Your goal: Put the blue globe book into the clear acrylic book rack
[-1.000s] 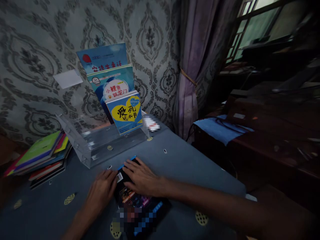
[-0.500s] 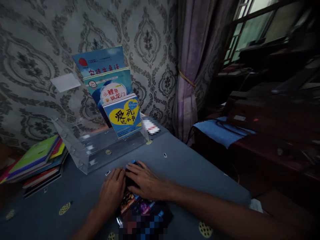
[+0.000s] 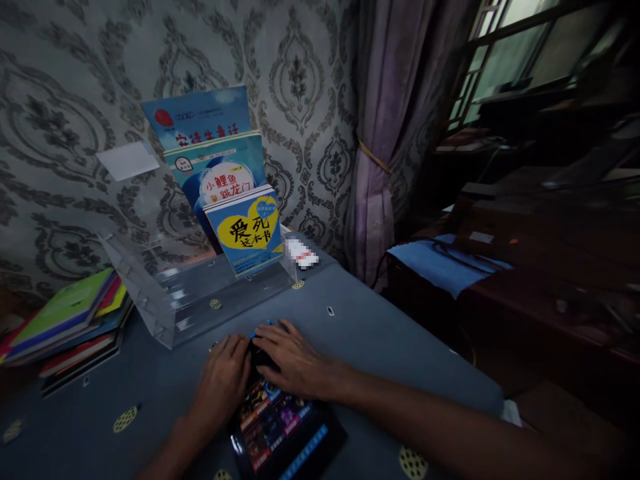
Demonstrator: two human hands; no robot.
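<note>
A dark book point(image 3: 280, 427) with rows of small colourful pictures and a blue strip on its cover lies on the table below my hands. My left hand point(image 3: 225, 370) grips its upper left edge, with the fingers together and bent; the thumb is hidden. Across the upper part of the cover lies my right hand point(image 3: 295, 360), its fingers stretched out and apart. A bit of blue shows at the book's top edge between the fingers. Beyond it stands a clear acrylic rack point(image 3: 165, 323), holding a blue book with a yellow heart point(image 3: 250, 233) and taller picture books point(image 3: 220, 160) behind.
A pile of colourful books point(image 3: 70, 313) lies at the left. A blurred white item point(image 3: 303, 255) is beside the rack. Patterned wallpaper and a tied purple curtain point(image 3: 373, 147) close off the back. At the right, past the table edge, a blue cloth point(image 3: 450, 263) covers dark furniture.
My hands stay on the dark book in nearly the same pose. The view has shifted very slightly, and the book's cover shows more plainly.
</note>
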